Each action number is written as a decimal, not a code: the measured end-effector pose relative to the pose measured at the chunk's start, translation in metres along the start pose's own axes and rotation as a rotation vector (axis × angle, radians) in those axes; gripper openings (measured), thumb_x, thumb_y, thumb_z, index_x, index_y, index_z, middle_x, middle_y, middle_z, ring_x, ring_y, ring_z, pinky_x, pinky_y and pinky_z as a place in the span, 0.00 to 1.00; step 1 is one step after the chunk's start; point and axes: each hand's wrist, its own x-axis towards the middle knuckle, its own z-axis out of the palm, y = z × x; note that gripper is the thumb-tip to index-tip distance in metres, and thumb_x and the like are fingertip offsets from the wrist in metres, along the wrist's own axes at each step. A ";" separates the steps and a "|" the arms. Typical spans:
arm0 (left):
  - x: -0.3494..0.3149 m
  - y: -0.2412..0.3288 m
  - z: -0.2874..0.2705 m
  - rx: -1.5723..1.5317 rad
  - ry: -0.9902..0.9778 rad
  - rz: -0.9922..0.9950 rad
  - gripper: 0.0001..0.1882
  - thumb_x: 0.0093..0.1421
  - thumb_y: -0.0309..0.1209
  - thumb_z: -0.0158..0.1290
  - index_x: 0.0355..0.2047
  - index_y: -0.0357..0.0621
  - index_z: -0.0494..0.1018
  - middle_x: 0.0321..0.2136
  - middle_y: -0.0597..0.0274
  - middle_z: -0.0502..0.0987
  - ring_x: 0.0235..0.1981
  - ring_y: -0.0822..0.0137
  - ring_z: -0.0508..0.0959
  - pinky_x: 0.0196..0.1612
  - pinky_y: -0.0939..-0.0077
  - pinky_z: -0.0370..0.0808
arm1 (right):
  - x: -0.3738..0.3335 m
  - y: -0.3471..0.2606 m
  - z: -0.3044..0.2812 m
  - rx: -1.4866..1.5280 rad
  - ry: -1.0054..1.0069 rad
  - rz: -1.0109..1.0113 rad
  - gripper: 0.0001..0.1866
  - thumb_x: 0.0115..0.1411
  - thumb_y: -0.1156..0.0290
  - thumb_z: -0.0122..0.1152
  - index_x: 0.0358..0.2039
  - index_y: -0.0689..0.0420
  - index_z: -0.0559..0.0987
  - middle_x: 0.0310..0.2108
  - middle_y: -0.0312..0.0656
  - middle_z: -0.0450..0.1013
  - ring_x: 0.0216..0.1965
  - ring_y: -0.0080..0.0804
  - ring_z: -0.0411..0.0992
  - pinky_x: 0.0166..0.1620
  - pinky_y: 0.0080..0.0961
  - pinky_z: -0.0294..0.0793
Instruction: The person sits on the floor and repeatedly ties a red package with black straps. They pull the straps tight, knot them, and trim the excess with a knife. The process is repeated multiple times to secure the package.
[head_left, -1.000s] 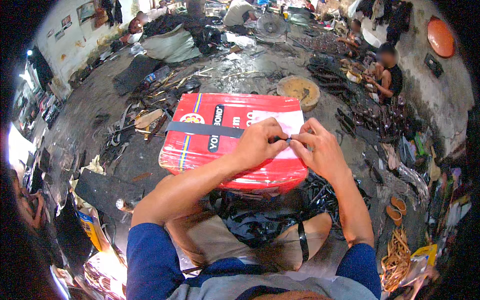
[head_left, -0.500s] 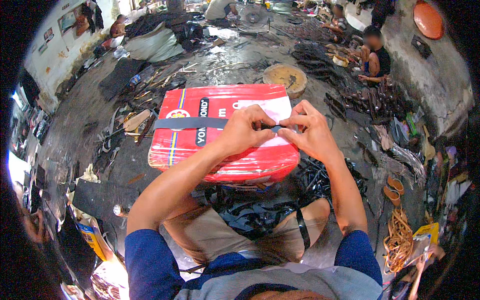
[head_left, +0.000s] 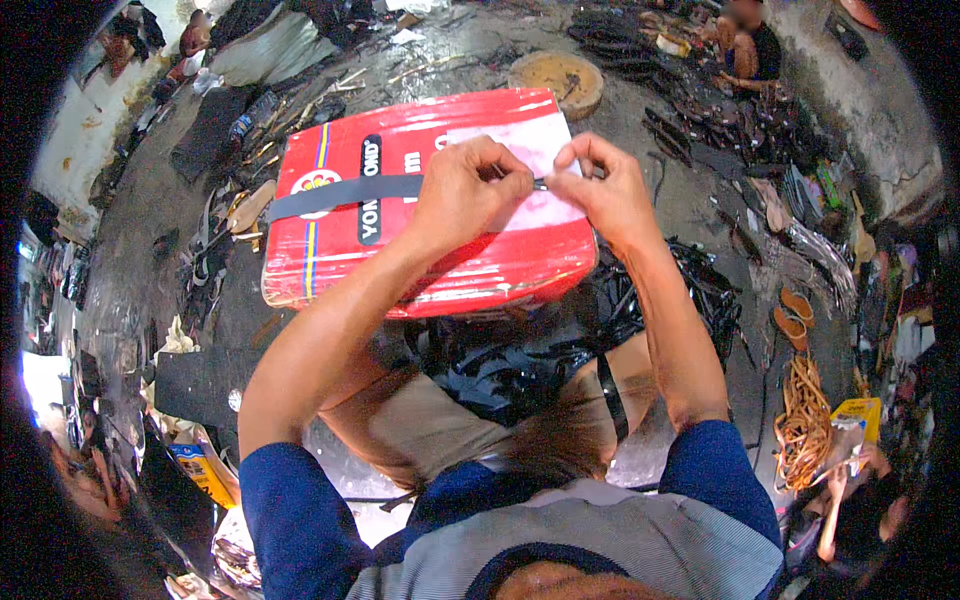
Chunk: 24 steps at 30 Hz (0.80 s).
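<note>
Littered grey floor (head_left: 420, 70) surrounds a red box (head_left: 400, 275) that sits just ahead of the person's crossed legs, at twelve o'clock from the lap. Taking that box as the dial's middle, a round wood block (head_left: 543, 75) lies at one o'clock, a seated co-worker (head_left: 765, 55) at two, a heap of dark strips (head_left: 700, 290) between three and four, and a tan coil of cord (head_left: 803, 420) at four. Glossy black plastic (head_left: 490, 385) fills the space at six.

Across the box top, a dark grey band (head_left: 345, 194) runs from the nine o'clock edge toward the centre, where it passes out of sight beneath the left hand (head_left: 472, 188). That hand's thumb and forefinger press together at one end of a small dark piece (head_left: 540, 184), over the box's three o'clock half. From the piece's other side, the right hand (head_left: 605, 190) pinches it between thumb and forefinger, the remaining fingers curled loosely. Whether the piece and the band are one length cannot be told.

So small a piece leaves little to grip: a fingertip slip could drop it, and an uneven pull could twist it. The box's shiny wrapping looks slick, so a tug might also slide the band askew.
</note>
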 end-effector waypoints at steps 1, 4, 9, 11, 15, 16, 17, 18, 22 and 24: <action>0.003 0.009 -0.002 0.016 0.015 0.002 0.07 0.53 0.29 0.62 0.28 0.38 0.83 0.23 0.56 0.83 0.25 0.70 0.80 0.31 0.71 0.77 | 0.005 0.000 0.000 0.126 -0.023 0.093 0.07 0.49 0.77 0.70 0.30 0.55 0.82 0.24 0.26 0.68 0.26 0.14 0.63 0.28 0.16 0.61; 0.015 0.016 -0.007 0.150 -0.085 0.026 0.08 0.52 0.29 0.61 0.26 0.37 0.83 0.23 0.53 0.83 0.24 0.65 0.82 0.31 0.68 0.78 | 0.009 -0.002 0.003 0.253 -0.050 0.194 0.10 0.50 0.80 0.68 0.30 0.54 0.77 0.24 0.26 0.68 0.24 0.13 0.62 0.27 0.14 0.60; 0.026 0.021 -0.016 0.240 -0.188 0.231 0.06 0.53 0.30 0.60 0.25 0.40 0.83 0.24 0.54 0.80 0.27 0.62 0.81 0.32 0.65 0.77 | 0.003 0.004 0.004 0.267 0.110 0.130 0.12 0.55 0.70 0.72 0.32 0.55 0.75 0.24 0.28 0.69 0.25 0.16 0.65 0.28 0.20 0.64; 0.023 0.017 -0.010 0.259 -0.138 0.349 0.06 0.53 0.30 0.61 0.26 0.41 0.83 0.23 0.54 0.79 0.26 0.61 0.81 0.31 0.65 0.76 | -0.005 0.002 0.005 0.419 0.126 0.188 0.17 0.60 0.57 0.72 0.33 0.55 0.74 0.24 0.32 0.70 0.26 0.19 0.66 0.29 0.23 0.65; 0.022 0.018 0.005 0.183 -0.051 0.446 0.05 0.52 0.29 0.62 0.27 0.43 0.83 0.23 0.54 0.78 0.26 0.59 0.81 0.31 0.67 0.76 | -0.006 0.007 0.003 0.116 0.084 0.121 0.18 0.65 0.54 0.64 0.30 0.55 0.73 0.23 0.30 0.69 0.27 0.18 0.65 0.30 0.21 0.64; 0.023 0.018 0.008 0.176 -0.044 0.463 0.05 0.52 0.28 0.62 0.28 0.41 0.83 0.24 0.55 0.78 0.26 0.59 0.81 0.31 0.67 0.77 | -0.006 0.007 0.001 0.143 0.074 0.110 0.17 0.66 0.55 0.64 0.29 0.54 0.73 0.22 0.30 0.69 0.25 0.18 0.64 0.28 0.21 0.63; 0.023 0.018 0.011 0.170 -0.037 0.480 0.05 0.52 0.28 0.62 0.28 0.40 0.83 0.25 0.55 0.79 0.27 0.59 0.81 0.32 0.67 0.77 | -0.007 0.007 0.000 0.170 0.065 0.099 0.17 0.66 0.56 0.63 0.29 0.54 0.73 0.22 0.29 0.69 0.24 0.17 0.63 0.27 0.21 0.62; 0.024 0.017 0.013 0.163 -0.030 0.497 0.05 0.52 0.27 0.62 0.29 0.39 0.83 0.26 0.56 0.79 0.27 0.59 0.81 0.33 0.67 0.78 | -0.007 0.006 -0.001 0.197 0.056 0.088 0.16 0.67 0.57 0.63 0.28 0.53 0.73 0.22 0.29 0.68 0.22 0.16 0.62 0.25 0.21 0.61; 0.021 0.012 0.016 0.043 -0.038 0.383 0.05 0.52 0.25 0.63 0.29 0.38 0.83 0.25 0.57 0.79 0.26 0.64 0.81 0.30 0.71 0.77 | -0.014 0.008 -0.002 0.718 -0.058 0.388 0.12 0.68 0.58 0.62 0.31 0.49 0.73 0.19 0.26 0.64 0.15 0.12 0.57 0.16 0.16 0.52; 0.024 0.012 0.020 -0.003 -0.039 0.390 0.04 0.52 0.25 0.63 0.29 0.38 0.83 0.25 0.58 0.79 0.25 0.66 0.81 0.29 0.71 0.76 | -0.018 0.015 -0.002 0.965 -0.059 0.486 0.11 0.68 0.57 0.62 0.33 0.47 0.72 0.19 0.24 0.62 0.12 0.11 0.54 0.13 0.14 0.48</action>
